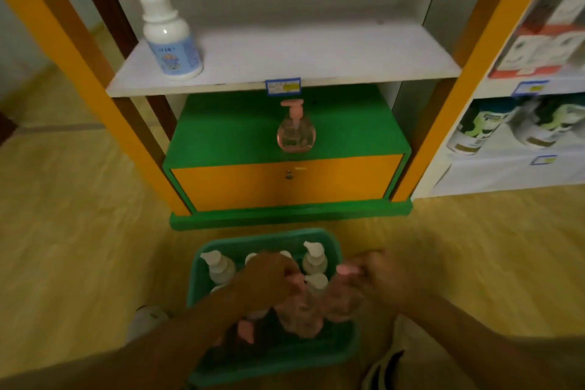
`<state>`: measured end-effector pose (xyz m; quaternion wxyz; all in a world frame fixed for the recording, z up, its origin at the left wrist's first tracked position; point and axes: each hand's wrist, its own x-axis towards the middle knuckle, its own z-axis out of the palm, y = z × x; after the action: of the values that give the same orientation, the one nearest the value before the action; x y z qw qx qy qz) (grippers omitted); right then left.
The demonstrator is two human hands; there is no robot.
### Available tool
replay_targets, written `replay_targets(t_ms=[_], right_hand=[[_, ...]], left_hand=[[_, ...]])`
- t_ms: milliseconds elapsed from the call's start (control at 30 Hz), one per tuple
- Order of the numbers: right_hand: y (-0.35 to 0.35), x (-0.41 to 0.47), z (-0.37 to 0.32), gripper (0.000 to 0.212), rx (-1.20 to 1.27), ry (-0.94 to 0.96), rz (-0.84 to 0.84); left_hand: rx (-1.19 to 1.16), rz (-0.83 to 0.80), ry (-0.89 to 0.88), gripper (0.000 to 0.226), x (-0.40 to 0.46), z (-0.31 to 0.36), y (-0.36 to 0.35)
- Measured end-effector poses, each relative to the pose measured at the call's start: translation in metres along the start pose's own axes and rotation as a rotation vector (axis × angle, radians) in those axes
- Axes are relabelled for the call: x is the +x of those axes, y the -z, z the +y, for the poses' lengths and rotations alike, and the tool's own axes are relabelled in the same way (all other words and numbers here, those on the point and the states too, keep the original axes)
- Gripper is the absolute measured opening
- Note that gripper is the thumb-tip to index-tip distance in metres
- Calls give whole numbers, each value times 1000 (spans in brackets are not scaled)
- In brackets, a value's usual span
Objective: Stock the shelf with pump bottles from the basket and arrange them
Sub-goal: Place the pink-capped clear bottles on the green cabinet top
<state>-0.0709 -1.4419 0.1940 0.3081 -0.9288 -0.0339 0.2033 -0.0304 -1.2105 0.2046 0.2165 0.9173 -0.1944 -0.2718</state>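
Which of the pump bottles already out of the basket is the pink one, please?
The pink pump bottle standing on the green cabinet top, below the white shelf. The other, on that shelf's left end, is a taller white bottle with a blue label.

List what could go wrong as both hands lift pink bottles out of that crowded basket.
1. The left hand and right hand each grip a pink pump bottle only by its pump head; a head could slip or dispense.
2. The white pump bottles stand packed close in the green basket, so a lifted bottle may topple one.
3. The pink bottle on the green cabinet top stands alone and could be knocked when placing others.
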Motion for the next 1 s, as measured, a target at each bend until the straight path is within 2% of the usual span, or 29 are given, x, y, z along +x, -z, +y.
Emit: replay_targets(t_ms=[200, 300, 433, 633, 733, 833, 1000], right_hand=[[98, -2, -35, 16, 32, 198, 396], [128, 14, -46, 22, 6, 184, 488], [155, 41, -53, 26, 22, 182, 613], [168, 98, -37, 25, 74, 109, 743], [172, 126, -28, 21, 57, 60, 783], [181, 147, -23, 18, 75, 28, 815], [194, 174, -23, 19, 104, 40, 833]], left_hand=[[-192, 330, -57, 11, -3, 38, 94], [-247, 496, -79, 11, 4, 50, 130], [-227, 632, -112, 14, 17, 48, 158], [-148, 689, -140, 19, 41, 24, 161], [-173, 666, -114, 13, 54, 10, 156], [-162, 634, -135, 16, 63, 0, 154], [-158, 638, -137, 16, 77, -10, 154]])
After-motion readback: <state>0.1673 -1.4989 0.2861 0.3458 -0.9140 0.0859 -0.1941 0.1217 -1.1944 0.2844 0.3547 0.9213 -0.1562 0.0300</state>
